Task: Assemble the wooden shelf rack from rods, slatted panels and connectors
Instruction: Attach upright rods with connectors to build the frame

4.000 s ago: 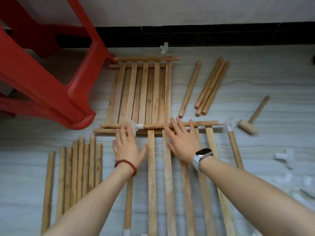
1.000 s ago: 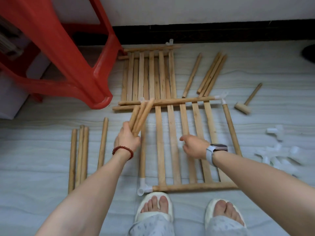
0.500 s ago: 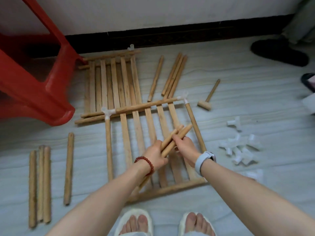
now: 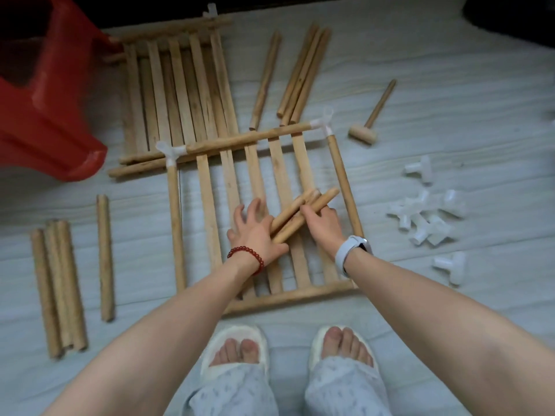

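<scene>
From my remote view, the red plastic stool point(image 4: 45, 121) is cut off by the top and left edges. A dark rounded shape point(image 4: 516, 19) at the top right corner is cropped and I cannot identify it. My left hand point(image 4: 255, 232) covers the near ends of the bundle of short wooden rods point(image 4: 303, 214). The heap of white plastic connectors point(image 4: 426, 217) is blurred; I cannot count them.

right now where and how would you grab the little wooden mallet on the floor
Probably by the mallet handle's far half, from above with the right hand. It lies flat with the handle angling up and away from the head, bare floor on both sides, so fingers can close across the thin shaft; the blocky head sits nearest the frame's corner connector.
</scene>
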Demonstrator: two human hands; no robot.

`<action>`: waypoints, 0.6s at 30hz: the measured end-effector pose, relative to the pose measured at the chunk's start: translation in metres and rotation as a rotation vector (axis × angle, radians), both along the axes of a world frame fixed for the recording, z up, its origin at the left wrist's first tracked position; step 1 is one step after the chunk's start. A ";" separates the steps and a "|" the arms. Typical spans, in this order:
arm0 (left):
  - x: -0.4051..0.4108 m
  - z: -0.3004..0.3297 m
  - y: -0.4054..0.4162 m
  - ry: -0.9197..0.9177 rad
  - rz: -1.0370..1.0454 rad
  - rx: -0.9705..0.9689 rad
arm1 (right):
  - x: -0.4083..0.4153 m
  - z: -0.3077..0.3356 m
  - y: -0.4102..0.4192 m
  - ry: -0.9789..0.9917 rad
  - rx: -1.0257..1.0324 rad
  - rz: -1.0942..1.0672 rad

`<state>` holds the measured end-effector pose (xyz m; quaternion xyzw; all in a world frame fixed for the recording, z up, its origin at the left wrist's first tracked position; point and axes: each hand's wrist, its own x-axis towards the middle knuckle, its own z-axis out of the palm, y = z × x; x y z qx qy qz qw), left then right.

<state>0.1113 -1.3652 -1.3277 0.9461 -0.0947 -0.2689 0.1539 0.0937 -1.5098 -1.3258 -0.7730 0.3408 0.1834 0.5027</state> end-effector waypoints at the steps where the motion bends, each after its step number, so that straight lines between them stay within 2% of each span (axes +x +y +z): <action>1: -0.004 0.000 0.002 -0.004 0.007 -0.004 | -0.005 0.000 0.002 -0.022 0.017 -0.032; 8: -0.031 -0.004 -0.002 0.087 0.019 -0.005 | -0.028 0.001 0.002 -0.011 0.012 -0.067; 14: -0.010 -0.010 0.000 0.044 0.061 -0.007 | -0.002 0.004 0.011 0.014 -0.104 0.036; 16: -0.009 -0.011 -0.001 0.032 0.058 0.011 | -0.001 0.009 0.013 0.032 -0.200 0.045; 18: -0.010 -0.011 0.000 0.030 0.109 -0.020 | -0.004 0.014 0.007 -0.032 -0.240 0.009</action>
